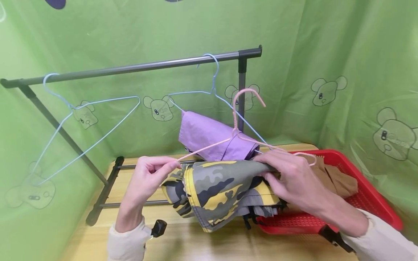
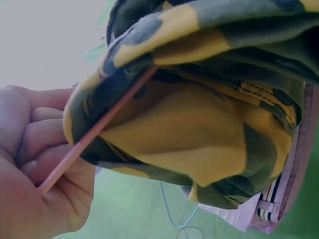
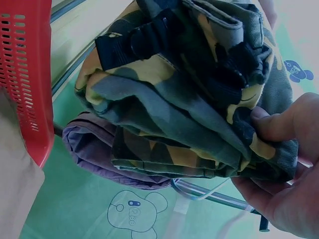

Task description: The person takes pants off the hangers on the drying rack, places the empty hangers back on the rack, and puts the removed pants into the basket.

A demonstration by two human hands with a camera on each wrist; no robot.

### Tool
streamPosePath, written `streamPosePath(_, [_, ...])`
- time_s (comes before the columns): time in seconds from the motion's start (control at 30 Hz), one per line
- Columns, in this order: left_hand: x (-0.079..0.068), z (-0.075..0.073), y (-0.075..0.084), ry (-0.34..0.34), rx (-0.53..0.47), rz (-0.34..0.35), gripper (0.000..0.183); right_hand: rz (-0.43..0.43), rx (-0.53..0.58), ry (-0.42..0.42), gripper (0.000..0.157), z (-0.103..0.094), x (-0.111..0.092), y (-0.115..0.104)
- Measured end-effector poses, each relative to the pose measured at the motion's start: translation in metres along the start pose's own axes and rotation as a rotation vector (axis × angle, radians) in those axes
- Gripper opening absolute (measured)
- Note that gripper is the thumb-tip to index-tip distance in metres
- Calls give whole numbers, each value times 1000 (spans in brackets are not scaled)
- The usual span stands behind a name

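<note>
Bunched, folded camouflage trousers [image 1: 222, 188] in grey, yellow and black are draped over a pink wire hanger [image 1: 236, 112], whose hook stands up free in the head view. My left hand [image 1: 150, 177] pinches the hanger's left end beside the fabric. In the left wrist view, the pink wire [image 2: 94, 132] runs from that hand [image 2: 55, 154] in under a fold of the cloth. My right hand [image 1: 294, 177] pinches the trousers' upper right edge, thumb in front, as the right wrist view also shows. Black straps [image 3: 134, 42] hang from the cloth.
Behind, a dark metal rack [image 1: 147, 66] carries a bare blue hanger [image 1: 114, 127] on the left and another blue hanger [image 1: 213, 78] with a folded purple garment [image 1: 209, 134]. At right, a red basket [image 1: 375, 206] holds brown cloth [image 1: 339, 177]. Green curtains surround the wooden table [image 1: 176, 246].
</note>
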State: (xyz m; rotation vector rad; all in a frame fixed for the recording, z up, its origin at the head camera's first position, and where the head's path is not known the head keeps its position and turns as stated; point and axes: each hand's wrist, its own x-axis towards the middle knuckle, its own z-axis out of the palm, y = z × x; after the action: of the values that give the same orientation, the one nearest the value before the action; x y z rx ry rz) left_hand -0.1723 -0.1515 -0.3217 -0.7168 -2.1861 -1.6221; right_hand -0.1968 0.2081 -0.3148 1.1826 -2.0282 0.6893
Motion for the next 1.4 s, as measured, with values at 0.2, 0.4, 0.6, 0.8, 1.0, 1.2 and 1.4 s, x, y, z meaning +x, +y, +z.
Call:
streamPosePath(0.2, [-1,2,-5,11,50,-13,13,15,-9,10,42,-3,1,-2])
streamPosePath(0.4, [-4,-5,-8,15,43,-27,13,10,-29,47,42,-11,3,-5])
streamPosePath(0.6, [-10,-13,-10,31,55,-59,12,14,-41,48,33,-21,2,-10])
streamPosePath(0.8, [-13,-16,-11,64,84,-60,11,-28,-44,67,31,-27,5,-17])
streamPosePath(1.0, [-13,-13,-11,48,24,-80,12,-18,-25,43,29,-24,10,-20])
streamPosePath(1.2, [-12,-13,-7,-61,-277,-30,19,-13,-31,16,36,-15,5,-16])
streamPosePath(1.4, [-9,-15,-4,-67,-354,-20,27,-1,-38,-50,47,-11,4,-11])
